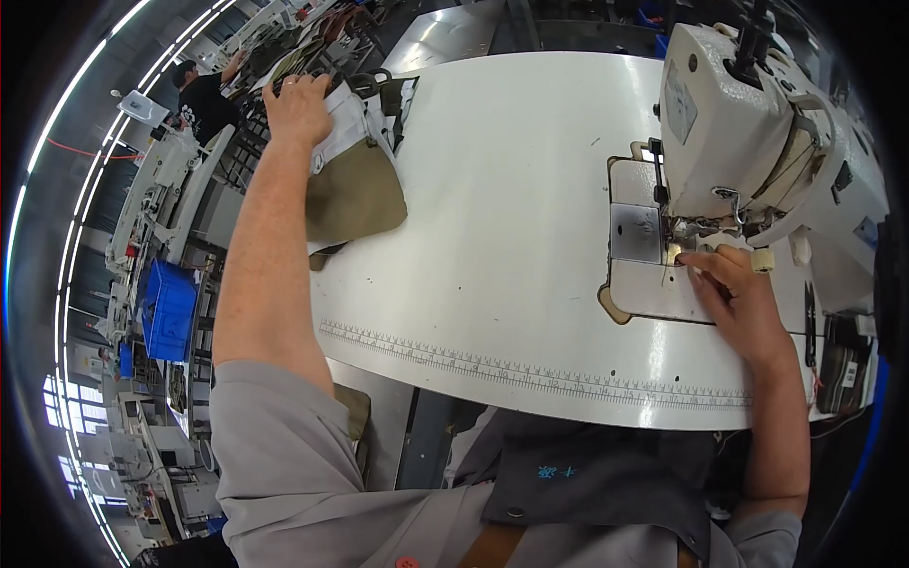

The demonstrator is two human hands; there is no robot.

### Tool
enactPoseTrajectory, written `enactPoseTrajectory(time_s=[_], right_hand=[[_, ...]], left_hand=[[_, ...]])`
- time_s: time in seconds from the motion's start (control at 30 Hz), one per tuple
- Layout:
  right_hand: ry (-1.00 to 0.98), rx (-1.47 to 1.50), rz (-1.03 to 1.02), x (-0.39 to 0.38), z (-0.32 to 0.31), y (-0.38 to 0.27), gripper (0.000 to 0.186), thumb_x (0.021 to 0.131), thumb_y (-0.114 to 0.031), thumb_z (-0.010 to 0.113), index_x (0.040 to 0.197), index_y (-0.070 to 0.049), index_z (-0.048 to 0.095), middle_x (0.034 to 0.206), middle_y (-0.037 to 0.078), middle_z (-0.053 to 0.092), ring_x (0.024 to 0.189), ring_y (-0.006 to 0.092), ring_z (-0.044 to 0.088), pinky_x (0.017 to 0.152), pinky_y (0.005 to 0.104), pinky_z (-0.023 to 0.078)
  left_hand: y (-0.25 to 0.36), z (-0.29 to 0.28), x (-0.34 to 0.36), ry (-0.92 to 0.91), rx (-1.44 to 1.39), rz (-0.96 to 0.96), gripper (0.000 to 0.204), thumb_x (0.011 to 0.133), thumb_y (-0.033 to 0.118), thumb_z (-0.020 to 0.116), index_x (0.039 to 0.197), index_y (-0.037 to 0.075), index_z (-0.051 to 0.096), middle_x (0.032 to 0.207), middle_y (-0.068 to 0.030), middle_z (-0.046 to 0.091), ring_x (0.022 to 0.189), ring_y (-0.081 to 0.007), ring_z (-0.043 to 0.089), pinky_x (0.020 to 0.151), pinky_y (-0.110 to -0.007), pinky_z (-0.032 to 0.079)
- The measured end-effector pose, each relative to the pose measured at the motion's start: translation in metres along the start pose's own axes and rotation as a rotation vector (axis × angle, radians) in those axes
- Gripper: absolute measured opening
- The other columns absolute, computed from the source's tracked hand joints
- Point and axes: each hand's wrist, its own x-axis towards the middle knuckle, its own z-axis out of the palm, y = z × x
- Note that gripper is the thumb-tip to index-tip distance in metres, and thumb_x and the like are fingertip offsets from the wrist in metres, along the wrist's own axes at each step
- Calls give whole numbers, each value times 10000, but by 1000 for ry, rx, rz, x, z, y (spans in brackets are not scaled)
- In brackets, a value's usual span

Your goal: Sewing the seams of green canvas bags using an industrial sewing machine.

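Note:
At the far left of the white table, my left hand (299,112) is closed over the upper edge of a pile of fabric pieces. An olive fabric piece (358,197) hangs toward me from that pile, with white fabric (343,123) above it. My right hand (734,289) is beside the sewing machine (724,123), its thumb and forefinger brought together near the needle area. What these fingers hold, if anything, is too small to make out. A metal plate (634,233) lies just left of them.
A printed ruler scale (530,372) runs along the table's near edge. Dark looped handles (371,78) lie by the fabric pile. To the left are a blue bin (170,310), other machines and a person in black (206,106). Dark items (838,364) sit at the right.

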Motion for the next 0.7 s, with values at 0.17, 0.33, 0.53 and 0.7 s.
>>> enactPoseTrajectory(time_s=[0.17, 0.33, 0.53, 0.7], right_hand=[[16, -21, -37, 1, 0, 1, 184, 952, -39, 712, 1127, -52, 769, 828, 118, 626, 698, 300, 619, 692, 397, 494], [-8, -35, -1, 0, 2, 3, 205, 942, -53, 708, 1139, -57, 766, 822, 117, 628, 697, 309, 616, 713, 419, 485], [8, -92, -28, 2, 3, 1, 207, 937, -60, 710, 1136, -67, 770, 819, 111, 623, 749, 316, 615, 740, 429, 486], [48, -123, -134, -1, 2, 6, 218, 937, -73, 712, 1144, -94, 779, 852, 114, 653, 810, 330, 649, 759, 452, 510]], left_hand=[[-66, -22, 3, -66, -197, 163, 306, 742, 134, 709, 1045, 126, 757, 1024, -133, 774, 1069, -341, 723, 1010, -462, 506], [-133, -34, -27, 234, -591, -239, 342, 706, 270, 827, 994, 86, 800, 830, -106, 768, 800, -245, 743, 764, -369, 566], [-149, -143, -47, 561, -822, -203, 236, 832, 126, 798, 1058, 61, 813, 787, 19, 725, 709, -68, 644, 662, -258, 508], [-85, -220, -96, 446, -949, 493, 342, 770, -99, 695, 1047, 73, 801, 849, 30, 716, 889, -59, 652, 804, -232, 491]])
